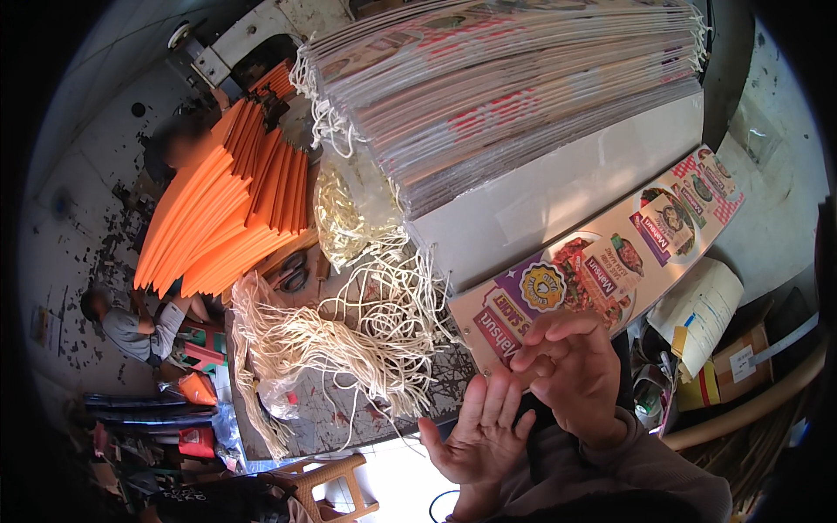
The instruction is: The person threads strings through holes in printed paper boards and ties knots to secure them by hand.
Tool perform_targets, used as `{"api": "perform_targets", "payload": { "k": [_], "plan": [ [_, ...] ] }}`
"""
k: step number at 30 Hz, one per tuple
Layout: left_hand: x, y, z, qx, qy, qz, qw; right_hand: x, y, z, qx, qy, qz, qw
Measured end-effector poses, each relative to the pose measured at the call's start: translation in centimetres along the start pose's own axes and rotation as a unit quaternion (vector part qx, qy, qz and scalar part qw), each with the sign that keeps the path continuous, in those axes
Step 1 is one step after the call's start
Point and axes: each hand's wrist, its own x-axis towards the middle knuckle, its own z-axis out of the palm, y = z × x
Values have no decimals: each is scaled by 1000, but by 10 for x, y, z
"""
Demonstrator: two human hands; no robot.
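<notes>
My left hand [482,433] is palm up below the near corner of a long printed panel [647,228], its fingers stretched out and nothing visible in it. Just right of it, my right hand [577,376] is raised over the panel's near edge with fingers curled toward the thumb. Whatever its fingertips may hold is too small or hidden to make out. Food pictures cover the panel, and small holes or eyelets show at its left end. Behind it rises a tall stack of similar printed pieces [523,105] with white cord ends at the sides.
Loose cream cords [349,349] spread over the worn table [340,410], near scissors [295,272] and a clear bag of small gold pieces [353,213]. Folded orange sheets [214,222] stand at left. Two people are beyond. A stool [336,484] and a paper roll [697,314] flank me.
</notes>
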Motion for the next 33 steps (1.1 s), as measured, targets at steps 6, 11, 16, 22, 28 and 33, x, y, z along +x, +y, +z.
{"api": "perform_targets", "payload": {
  "k": [6,11,16,22,28,33],
  "plan": [
    [11,-3,0,68,72,38,994,3,3,-3,46,-52,39,997],
    [31,-12,17,129,157,62,977,5,5,-5,162,-44,70,983],
    [35,-12,18,151,173,55,972,7,4,-5,164,-48,62,983],
    [31,-12,14,116,149,55,981,9,3,-7,165,-65,60,982],
    [33,-14,13,22,157,61,985,9,5,-7,167,-80,60,981],
    [31,-16,10,-15,141,93,986,9,5,-9,151,-94,62,982]
  ]
}}
